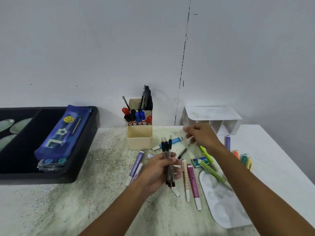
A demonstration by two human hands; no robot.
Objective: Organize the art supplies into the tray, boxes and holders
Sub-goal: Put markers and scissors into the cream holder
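Note:
My left hand (162,171) is shut on a bundle of black-capped clear pens (166,148), held upright above the table's middle. My right hand (202,136) reaches past it, fingers pinched on another thin pen (183,153) that slants down toward the bundle. A cream holder (139,138) behind holds red, blue and black markers, a brush and scissors. Loose on the table lie purple pens (137,163), a pink pen (193,183), a peach pen (185,179), a blue pen (175,140), green pens (212,172) and small highlighters (245,159).
A black tray (81,150) at the left carries a blue pencil case (63,133) on a clear box. A white paint palette (225,206) lies at the right front, a green eraser box (199,161) near it. A white divided organizer (213,119) stands against the wall.

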